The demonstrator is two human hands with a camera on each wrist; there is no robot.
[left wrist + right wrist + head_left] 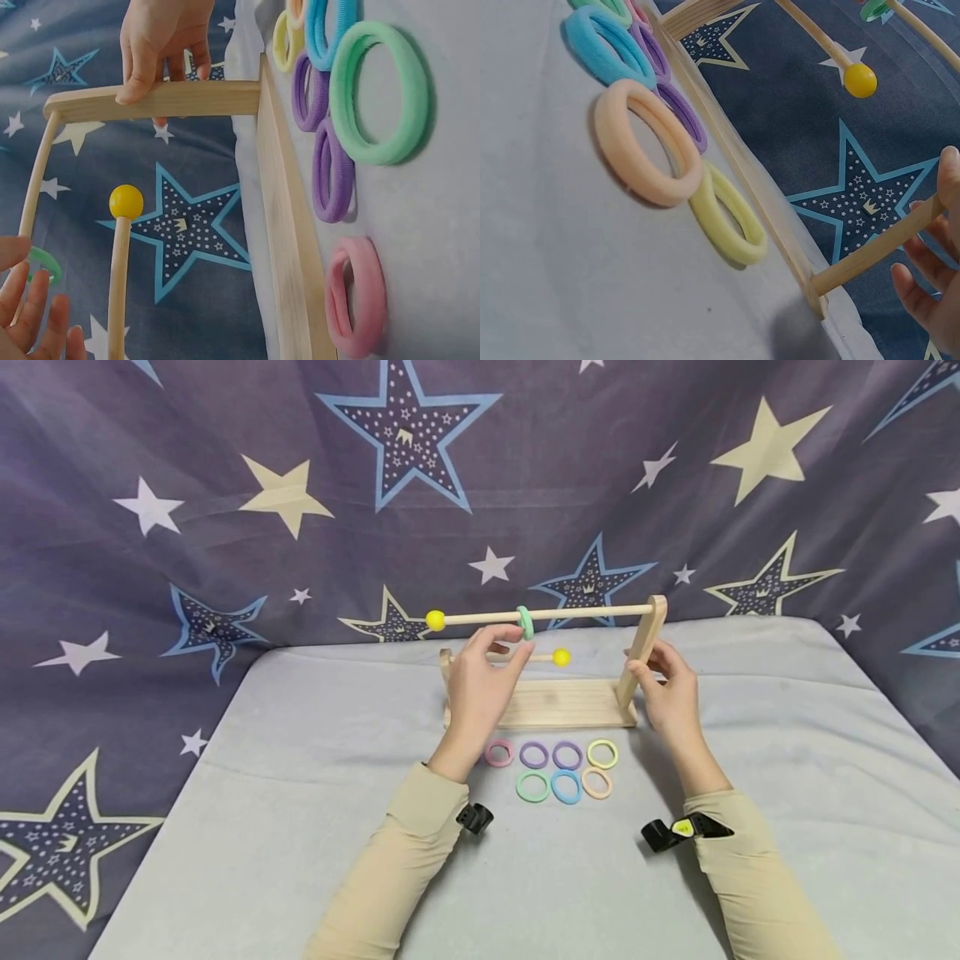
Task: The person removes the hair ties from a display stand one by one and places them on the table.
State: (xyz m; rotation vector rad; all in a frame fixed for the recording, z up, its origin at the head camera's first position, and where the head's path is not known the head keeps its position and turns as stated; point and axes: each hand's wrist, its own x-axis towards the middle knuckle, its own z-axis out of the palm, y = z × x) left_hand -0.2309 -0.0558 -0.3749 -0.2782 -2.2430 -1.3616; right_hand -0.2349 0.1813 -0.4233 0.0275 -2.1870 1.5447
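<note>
A wooden stand [558, 703] has two posts, each with a rod ending in a yellow ball. My left hand [483, 675] pinches a green hair tie [527, 623] that hangs around the upper rod [573, 612], about midway along it. In the left wrist view the left fingertips [34, 304] lie right beside that tie. My right hand [672, 689] holds the tall right post [642, 647], thumb in front and the other fingers behind. The lower rod's yellow ball [561, 657] shows just right of my left hand, which partly covers the shorter left post.
Before the stand, several hair ties lie in two rows: pink [498, 753], two purple [534, 755], yellow [602, 753], green [532, 786], blue [566, 786] and peach [597, 782]. A pale cloth [300, 827] covers the table. Behind it hangs a star-patterned curtain [225, 452].
</note>
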